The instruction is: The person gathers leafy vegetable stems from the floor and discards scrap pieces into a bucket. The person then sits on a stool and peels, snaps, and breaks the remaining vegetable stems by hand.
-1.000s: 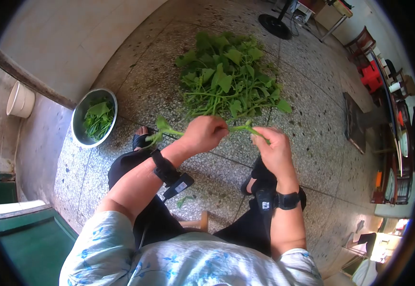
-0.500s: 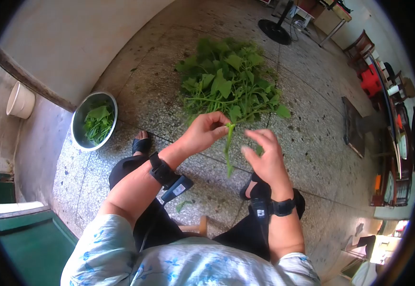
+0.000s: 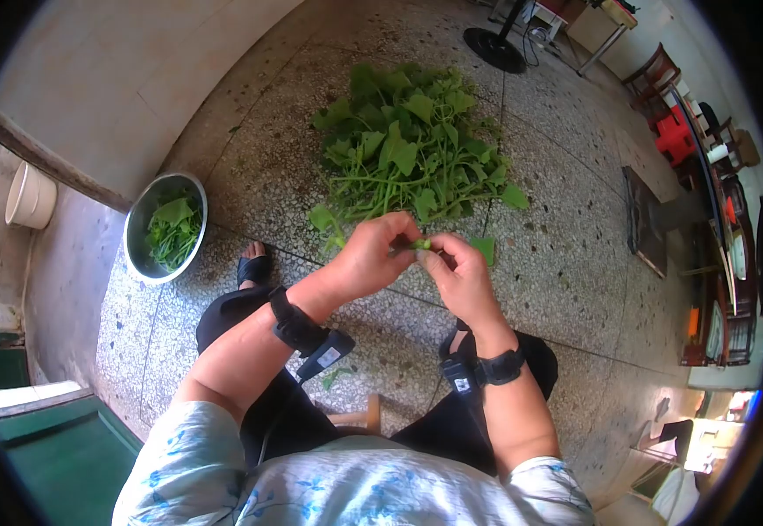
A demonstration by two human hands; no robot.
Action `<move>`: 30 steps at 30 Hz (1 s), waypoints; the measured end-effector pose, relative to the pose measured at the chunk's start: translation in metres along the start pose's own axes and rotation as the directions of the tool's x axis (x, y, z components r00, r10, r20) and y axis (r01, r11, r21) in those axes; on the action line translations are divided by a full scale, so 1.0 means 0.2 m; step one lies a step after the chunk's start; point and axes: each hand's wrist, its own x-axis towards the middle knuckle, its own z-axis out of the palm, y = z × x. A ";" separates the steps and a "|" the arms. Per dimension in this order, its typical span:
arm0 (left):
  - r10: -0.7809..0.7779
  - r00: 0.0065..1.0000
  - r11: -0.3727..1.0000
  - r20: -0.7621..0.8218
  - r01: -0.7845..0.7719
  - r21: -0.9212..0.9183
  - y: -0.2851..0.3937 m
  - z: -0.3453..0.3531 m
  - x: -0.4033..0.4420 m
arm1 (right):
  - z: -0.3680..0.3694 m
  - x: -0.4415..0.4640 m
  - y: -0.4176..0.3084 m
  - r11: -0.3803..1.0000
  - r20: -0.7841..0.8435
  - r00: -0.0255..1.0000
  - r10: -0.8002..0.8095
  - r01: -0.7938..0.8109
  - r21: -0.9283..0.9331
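In front of my knees, my left hand (image 3: 377, 256) is closed in a pinch on a green stem (image 3: 422, 245). My right hand (image 3: 462, 279) meets it from the other side, thumb and fingertips pinching the same stem. A leafy tip (image 3: 330, 230) shows past the left hand's knuckles; whether it belongs to the held stem I cannot tell. A single green leaf (image 3: 484, 249) shows just beyond the right fingers. Just past both hands a big heap of leafy green vines (image 3: 412, 145) lies on the floor.
A metal basin (image 3: 136, 247) with picked greens (image 3: 173, 230) stands left of my foot. Farther off are a round black stand base (image 3: 495, 51), a white bucket (image 3: 31, 196) and a red stool (image 3: 675, 138). A wooden stool edge (image 3: 372, 412) shows between my legs.
My right hand has come left and closed on the stem beside my left hand. The stem, which hung down before, now lies across between the fingertips. The view has shifted slightly.
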 end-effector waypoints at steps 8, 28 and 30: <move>-0.168 0.981 0.985 0.102 0.172 -0.029 0.04 -0.06 0.00 | -0.01 0.00 -0.02 0.988 0.121 0.991 0.051 -0.067 0.139; -0.076 0.975 0.808 0.211 0.184 -0.559 0.06 -0.09 -0.02 | -0.02 -0.03 -0.13 0.891 0.190 0.982 0.003 -0.089 0.445; -0.060 0.972 0.821 0.228 0.178 -0.543 0.08 -0.08 -0.03 | -0.02 -0.01 -0.10 0.919 0.194 0.981 0.010 -0.086 0.384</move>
